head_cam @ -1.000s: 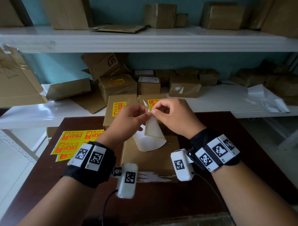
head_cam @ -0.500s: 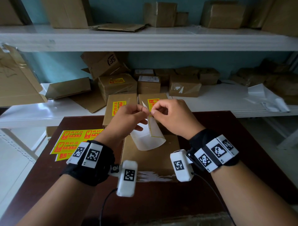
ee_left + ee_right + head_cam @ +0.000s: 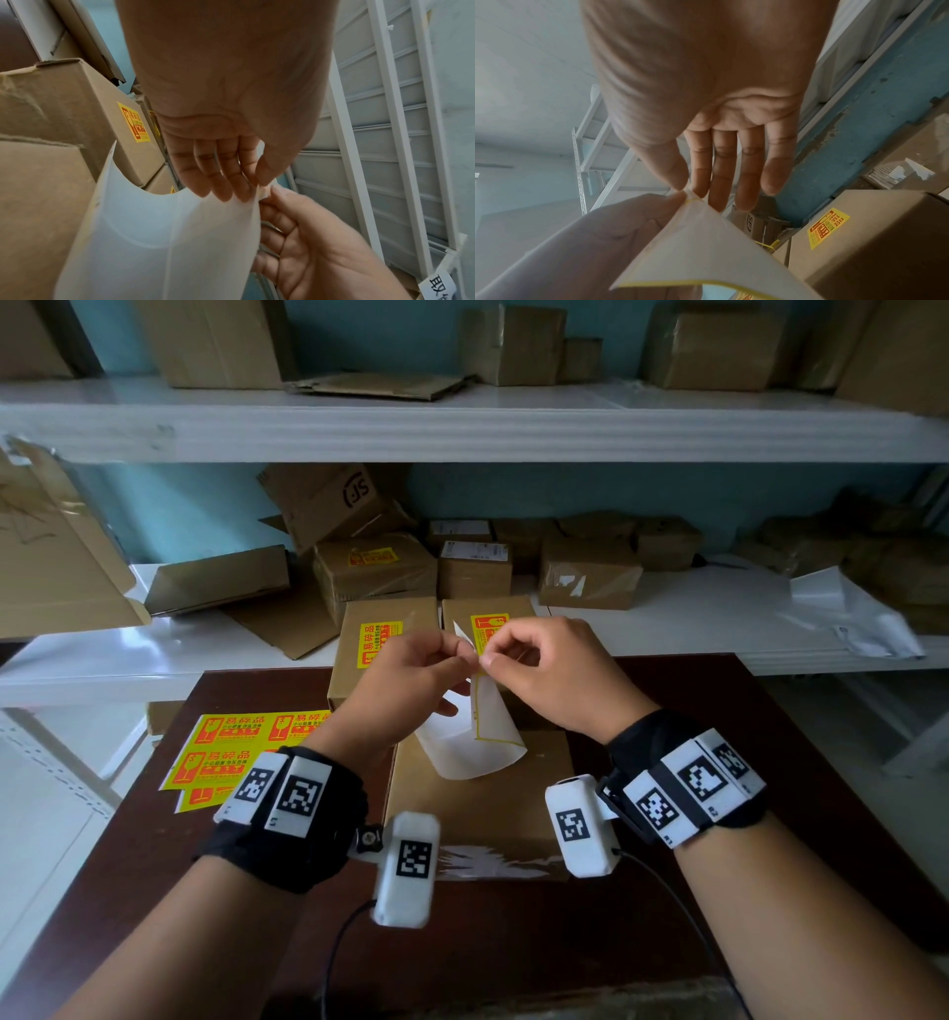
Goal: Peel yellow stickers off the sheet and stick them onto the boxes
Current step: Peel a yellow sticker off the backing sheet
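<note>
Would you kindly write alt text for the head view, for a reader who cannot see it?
Two hands, left and right, pinch the top corner of a curled white sheet above a box on a dark table. Yellow stickers lie left; shelves of boxes stand behind.

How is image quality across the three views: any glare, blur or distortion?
Head view: wide-angle bending of the shelves, dim table, glare on the lower shelf, hands sharp. Left wrist view: left hand close and soft, white sheet bright. Right wrist view: right hand looms large, slightly blurred.
</note>
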